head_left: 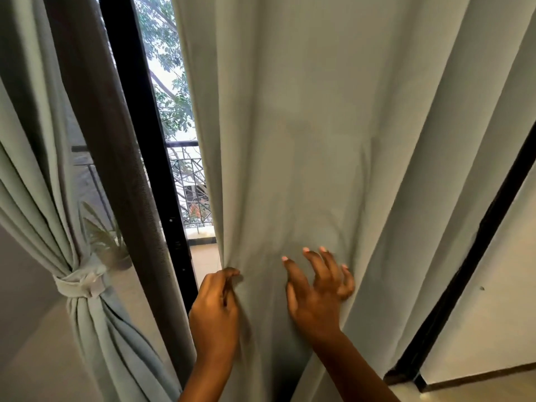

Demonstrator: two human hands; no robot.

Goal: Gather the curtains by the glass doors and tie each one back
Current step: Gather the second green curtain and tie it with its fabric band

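Daylight and green foliage [171, 91] show through a narrow gap at a black-framed glass door [145, 140], with a balcony railing [188, 181] beyond. At left, a pale green curtain [34, 169] hangs gathered, cinched by a matching fabric tieback [79, 284]. Filling the centre, the loose curtain [319, 126] hangs ungathered. A person's left hand [216, 311] pinches its leading edge in curled fingers, while the right hand [317, 288] presses spread fingers against the cloth just beside it. No writing is legible.

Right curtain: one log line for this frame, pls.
stage: gathering | left curtain: tied back | right curtain: loose | left hand: pinches its edge | right hand: fingers spread on cloth
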